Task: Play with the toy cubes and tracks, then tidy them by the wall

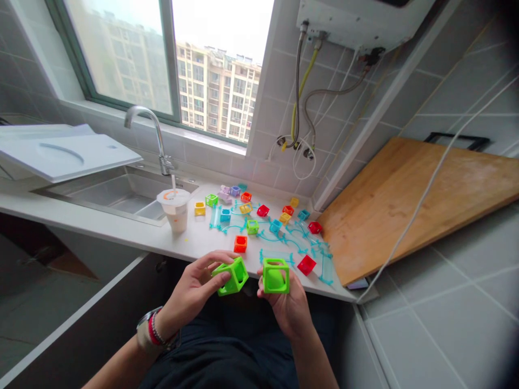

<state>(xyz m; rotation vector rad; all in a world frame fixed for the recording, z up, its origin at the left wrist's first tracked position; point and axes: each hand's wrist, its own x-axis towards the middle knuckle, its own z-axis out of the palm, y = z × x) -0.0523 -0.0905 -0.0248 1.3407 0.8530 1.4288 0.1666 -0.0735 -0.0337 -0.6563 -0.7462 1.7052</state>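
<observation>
My left hand grips a green hollow cube block between thumb and fingers, the cube tilted. In my right hand is a second green cube block, its open face toward me. The two cubes are held apart, side by side, in front of the counter's edge. Just beyond them on the counter lie an orange cube block, a red cube block and a clear blue track piece. Fingers of my right hand are partly hidden behind its cube.
Several coloured cubes and clear blue track pieces spread over the white counter. A lidded cup with a straw stands left, near the sink and faucet. A wooden board leans on the right; a white cable hangs before it.
</observation>
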